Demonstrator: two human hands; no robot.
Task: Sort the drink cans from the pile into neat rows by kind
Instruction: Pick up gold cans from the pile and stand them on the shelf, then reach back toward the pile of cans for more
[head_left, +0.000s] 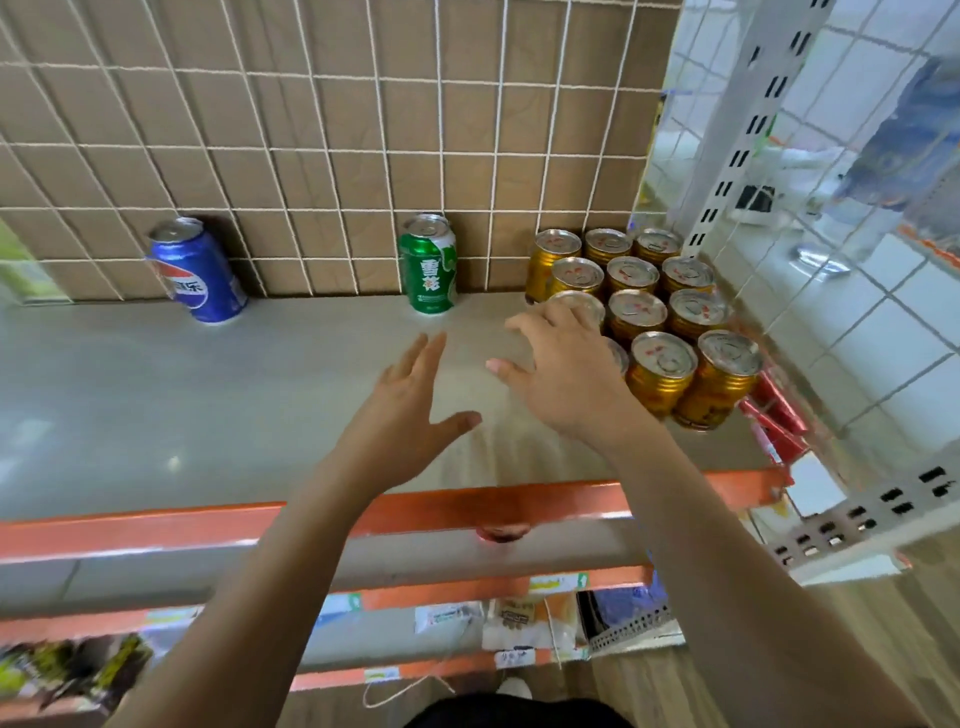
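Our right hand (566, 374), fingers spread and empty, is nearest the upright gold cans (662, 371), just right of it; left hand (410, 410) is empty too.

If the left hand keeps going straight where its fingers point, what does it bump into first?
Probably the green can. The left hand is open, its fingers aimed up the bare shelf towards it; depth is hard to judge.

left hand (410, 410): bare | right hand (566, 384): bare | forearms: no sleeves | rings: 0
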